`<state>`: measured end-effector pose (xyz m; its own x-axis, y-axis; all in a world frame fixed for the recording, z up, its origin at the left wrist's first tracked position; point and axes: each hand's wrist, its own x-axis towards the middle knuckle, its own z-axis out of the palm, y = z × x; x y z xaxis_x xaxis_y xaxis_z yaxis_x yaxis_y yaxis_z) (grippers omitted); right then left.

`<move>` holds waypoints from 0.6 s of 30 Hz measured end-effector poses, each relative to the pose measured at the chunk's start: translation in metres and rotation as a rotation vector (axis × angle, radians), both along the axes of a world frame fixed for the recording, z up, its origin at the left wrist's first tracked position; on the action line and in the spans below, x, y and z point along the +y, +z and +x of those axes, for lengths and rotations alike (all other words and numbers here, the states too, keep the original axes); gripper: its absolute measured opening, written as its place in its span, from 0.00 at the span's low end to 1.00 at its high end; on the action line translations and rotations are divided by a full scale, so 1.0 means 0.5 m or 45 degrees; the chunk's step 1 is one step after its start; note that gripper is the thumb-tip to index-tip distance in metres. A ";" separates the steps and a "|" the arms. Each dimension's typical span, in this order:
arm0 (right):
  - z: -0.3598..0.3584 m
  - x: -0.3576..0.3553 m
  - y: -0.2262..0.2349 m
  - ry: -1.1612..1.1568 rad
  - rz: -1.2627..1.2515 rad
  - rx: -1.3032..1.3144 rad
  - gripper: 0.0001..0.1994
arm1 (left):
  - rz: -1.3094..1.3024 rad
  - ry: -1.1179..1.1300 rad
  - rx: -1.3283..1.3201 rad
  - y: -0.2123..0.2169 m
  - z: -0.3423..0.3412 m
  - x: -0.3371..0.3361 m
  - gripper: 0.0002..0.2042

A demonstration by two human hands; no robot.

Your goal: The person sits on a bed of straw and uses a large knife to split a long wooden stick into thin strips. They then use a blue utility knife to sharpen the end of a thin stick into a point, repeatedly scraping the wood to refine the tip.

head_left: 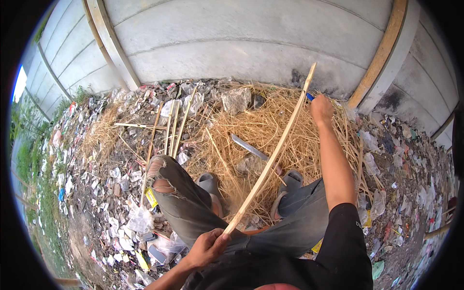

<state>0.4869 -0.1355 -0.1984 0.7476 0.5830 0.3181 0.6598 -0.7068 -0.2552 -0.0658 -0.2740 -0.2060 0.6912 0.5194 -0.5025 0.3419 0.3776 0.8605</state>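
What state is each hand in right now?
Left hand: closed, holding the near end of a long pale strip.
Right hand: closed on a small blue object.

Downward fisheye from head height

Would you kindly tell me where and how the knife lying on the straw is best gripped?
Probably by what looks like its dark handle, from the right: the bare blade points to the upper left, and the handle lies near the right sandal. The long wooden strip crosses in front in this view, so keep to its right.
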 end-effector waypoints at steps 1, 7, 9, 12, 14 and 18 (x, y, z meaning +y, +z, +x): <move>0.014 -0.013 -0.003 -0.041 0.009 0.047 0.11 | -0.003 -0.014 0.021 -0.006 -0.025 -0.009 0.17; 0.017 0.002 -0.008 -0.106 0.037 0.146 0.11 | -0.262 0.016 -0.100 -0.023 -0.131 -0.001 0.16; 0.022 0.023 -0.005 0.019 0.051 0.341 0.12 | -0.271 0.048 -0.029 -0.034 -0.155 0.028 0.15; 0.030 0.043 0.011 0.285 0.293 1.248 0.09 | -0.436 0.134 -0.116 -0.034 -0.170 0.063 0.15; 0.042 0.040 0.034 0.597 0.381 1.992 0.11 | -0.524 0.170 -0.164 -0.054 -0.190 0.083 0.16; -0.037 0.030 0.105 0.617 0.093 1.172 0.14 | -0.480 0.184 -0.252 -0.069 -0.199 0.106 0.17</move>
